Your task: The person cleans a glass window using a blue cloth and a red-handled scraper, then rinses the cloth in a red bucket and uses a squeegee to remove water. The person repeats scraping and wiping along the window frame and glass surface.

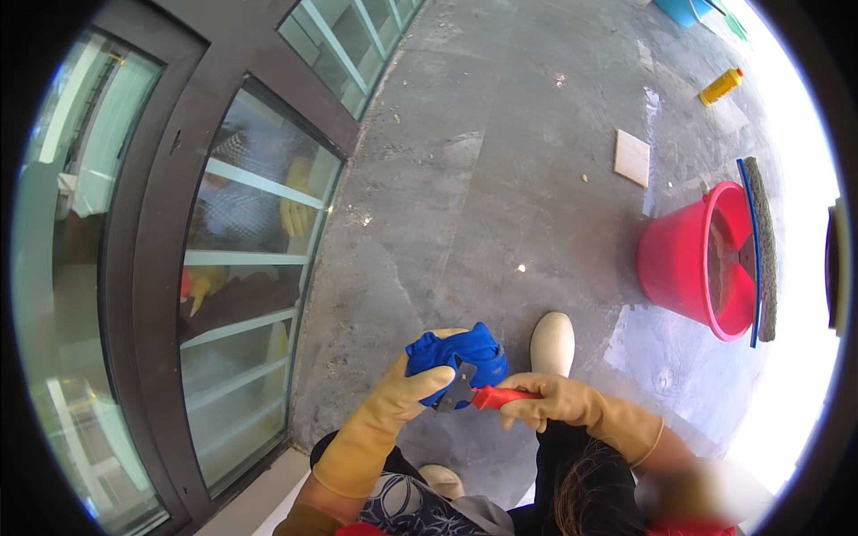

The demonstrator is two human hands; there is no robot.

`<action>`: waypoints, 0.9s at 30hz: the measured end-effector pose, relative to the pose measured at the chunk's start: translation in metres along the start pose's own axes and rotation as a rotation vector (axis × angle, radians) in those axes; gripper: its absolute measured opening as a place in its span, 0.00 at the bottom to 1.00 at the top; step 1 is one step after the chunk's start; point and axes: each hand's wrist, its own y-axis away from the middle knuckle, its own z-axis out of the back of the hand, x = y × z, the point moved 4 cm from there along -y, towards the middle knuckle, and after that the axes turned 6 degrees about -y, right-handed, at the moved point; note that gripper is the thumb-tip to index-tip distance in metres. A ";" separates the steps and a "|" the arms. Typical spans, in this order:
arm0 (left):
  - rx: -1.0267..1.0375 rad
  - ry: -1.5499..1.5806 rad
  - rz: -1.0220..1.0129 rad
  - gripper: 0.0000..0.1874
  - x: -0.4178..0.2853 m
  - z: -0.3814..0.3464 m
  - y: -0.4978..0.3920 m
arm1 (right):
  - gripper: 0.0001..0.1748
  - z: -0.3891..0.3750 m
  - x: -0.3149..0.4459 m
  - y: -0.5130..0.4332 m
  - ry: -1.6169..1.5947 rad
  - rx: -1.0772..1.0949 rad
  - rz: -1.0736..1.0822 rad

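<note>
My left hand point(410, 394), in a yellow rubber glove, grips a bunched blue cloth point(462, 355). The cloth lies against the dark metal head point(460, 387) of a scraper-like tool, partly covering it, with my left thumb beside the metal. In my right hand point(560, 396), also gloved, is the tool's red handle point(499, 398), pointing left toward the cloth. Both hands are close together in front of my body, above the concrete floor. The far edge of the metal head is hidden by the cloth.
A dark-framed glass door point(248, 268) with pale bars stands at left, reflecting a person. At right, a window washer point(763, 251) with a blue edge rests across a red bucket point(670, 258). Farther off are a pale square tile point(631, 158), a yellow bottle point(720, 88) and a blue bucket point(684, 9).
</note>
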 end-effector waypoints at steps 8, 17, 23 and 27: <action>-0.453 -0.267 0.010 0.25 0.015 0.028 0.033 | 0.28 -0.023 0.005 -0.016 0.133 -0.015 -0.010; -0.544 -0.041 -0.126 0.25 0.014 0.072 0.058 | 0.28 -0.026 0.047 -0.074 0.430 0.142 -0.036; -0.736 0.220 -0.236 0.30 0.001 0.088 0.067 | 0.29 -0.021 0.080 -0.131 0.673 0.205 -0.048; -0.783 0.235 -0.214 0.31 -0.004 0.094 0.064 | 0.28 -0.014 0.092 -0.167 0.609 0.296 -0.195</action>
